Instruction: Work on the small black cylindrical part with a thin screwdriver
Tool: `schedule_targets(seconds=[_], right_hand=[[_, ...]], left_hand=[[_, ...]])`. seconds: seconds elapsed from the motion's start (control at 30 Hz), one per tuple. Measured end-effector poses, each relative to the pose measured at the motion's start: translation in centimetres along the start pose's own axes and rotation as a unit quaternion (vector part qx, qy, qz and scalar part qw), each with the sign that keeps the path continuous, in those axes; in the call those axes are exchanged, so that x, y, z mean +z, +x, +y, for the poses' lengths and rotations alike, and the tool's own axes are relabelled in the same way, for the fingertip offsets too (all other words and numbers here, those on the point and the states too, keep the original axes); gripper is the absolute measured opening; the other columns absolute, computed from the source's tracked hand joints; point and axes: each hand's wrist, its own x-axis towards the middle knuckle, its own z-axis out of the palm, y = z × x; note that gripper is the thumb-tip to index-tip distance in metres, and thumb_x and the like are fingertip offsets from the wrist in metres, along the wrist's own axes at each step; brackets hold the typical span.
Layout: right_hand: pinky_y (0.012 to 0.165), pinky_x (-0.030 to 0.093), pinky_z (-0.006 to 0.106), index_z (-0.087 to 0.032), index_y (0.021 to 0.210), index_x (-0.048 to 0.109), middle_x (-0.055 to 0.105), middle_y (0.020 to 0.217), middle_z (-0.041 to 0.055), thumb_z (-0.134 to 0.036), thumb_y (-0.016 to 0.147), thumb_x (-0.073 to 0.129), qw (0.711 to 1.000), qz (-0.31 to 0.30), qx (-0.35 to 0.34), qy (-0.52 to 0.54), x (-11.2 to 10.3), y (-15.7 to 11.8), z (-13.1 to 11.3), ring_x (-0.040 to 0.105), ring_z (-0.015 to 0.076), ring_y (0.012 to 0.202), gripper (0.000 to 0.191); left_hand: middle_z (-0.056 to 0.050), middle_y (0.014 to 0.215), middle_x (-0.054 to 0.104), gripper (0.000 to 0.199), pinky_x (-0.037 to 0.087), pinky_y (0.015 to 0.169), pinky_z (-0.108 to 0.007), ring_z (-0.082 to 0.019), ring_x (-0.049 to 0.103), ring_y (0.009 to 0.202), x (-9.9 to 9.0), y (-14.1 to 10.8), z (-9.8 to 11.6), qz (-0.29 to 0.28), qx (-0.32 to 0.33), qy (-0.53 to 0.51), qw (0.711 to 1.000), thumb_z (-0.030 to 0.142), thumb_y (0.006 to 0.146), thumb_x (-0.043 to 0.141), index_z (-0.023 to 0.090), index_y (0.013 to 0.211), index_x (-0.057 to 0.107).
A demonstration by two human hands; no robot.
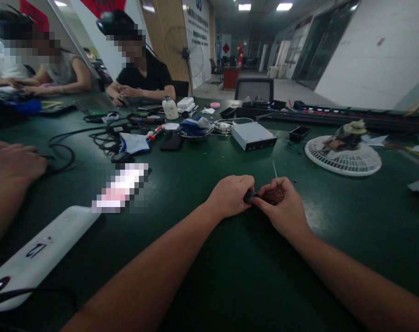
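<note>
1. Here we are at the dark green workbench (182,189), and both hands are busy at the near centre! The left hand (230,196) is closed tight around a small dark piece (249,197).
2. The right hand (282,205) comes in from the right, its fingers (265,192) curled narrow around a brown clump (273,195), pressed right up against that dark piece. A thin pale pin (274,169) sticks up from the clump. Exactly what this object is, the view can't tell us.
3. Let's count the gear: one grey metal box (254,136) far of the hands, one white round fan guard (343,157) to the right, one steel bowl (196,134) holding blue cloth, and one white bottle (170,107) further out.
4. Over on the left, a long white device (39,253) lies near, with a tangle of black cables (60,152) beyond it.
5. And the company: one co-worker's hand (15,163) rests at the left edge, while two seated people (140,76) work at the far side.
</note>
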Motion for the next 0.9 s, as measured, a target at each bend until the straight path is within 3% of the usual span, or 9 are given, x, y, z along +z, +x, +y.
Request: schedule_targets(seconds=[0.23, 0.4, 0.57, 0.9], right_hand=[[0.072, 0.056, 0.035, -0.025, 0.099, 0.047, 0.070, 0.088, 0.0010, -0.028, 0.080, 0.080, 0.999, 0.008, -0.006, -0.045, -0.1, 0.0, 0.1, 0.070, 0.0195, 0.079, 0.038], [0.067, 0.054, 0.034, -0.025, 0.110, 0.055, 0.072, 0.090, 0.0046, -0.043, 0.100, 0.058, 0.998, 0.054, -0.022, 0.006, -0.1, 0.0, -0.4, 0.070, 0.0202, 0.081, 0.021], [0.064, 0.052, 0.034, -0.024, 0.111, 0.066, 0.072, 0.091, 0.0068, -0.052, 0.104, 0.046, 0.992, 0.104, -0.065, 0.024, -0.4, -0.2, -0.9, 0.069, 0.0212, 0.083, 0.035], [0.064, 0.049, 0.035, -0.024, 0.098, 0.071, 0.070, 0.088, 0.0057, -0.049, 0.106, 0.045, 0.991, 0.073, -0.110, 0.017, -0.4, -0.7, -0.8, 0.064, 0.0202, 0.077, 0.037]], left_hand=[[-0.003, 0.096, 0.069, 0.014, 0.049, 0.080, -0.034, -0.021, 0.064, 0.088, 0.1, 0.0, 0.4, 0.006, -0.012, 0.003, 1.000, 0.025, 0.086, 0.067, 0.022, 0.096, 0.057], [-0.004, 0.100, 0.069, 0.014, 0.051, 0.080, -0.034, -0.020, 0.065, 0.091, 0.3, 0.1, 0.3, 0.045, -0.050, -0.018, 0.998, 0.030, 0.091, 0.066, 0.021, 0.100, 0.061], [-0.006, 0.105, 0.069, 0.025, 0.051, 0.086, -0.037, -0.021, 0.064, 0.095, 0.6, 0.2, 0.2, 0.078, -0.076, -0.016, 0.994, 0.042, 0.098, 0.061, 0.019, 0.107, 0.062], [-0.006, 0.107, 0.069, 0.021, 0.049, 0.087, -0.039, -0.023, 0.063, 0.095, 0.2, 0.3, 0.2, 0.079, -0.148, -0.001, 0.986, 0.040, 0.101, 0.057, 0.020, 0.107, 0.058]])
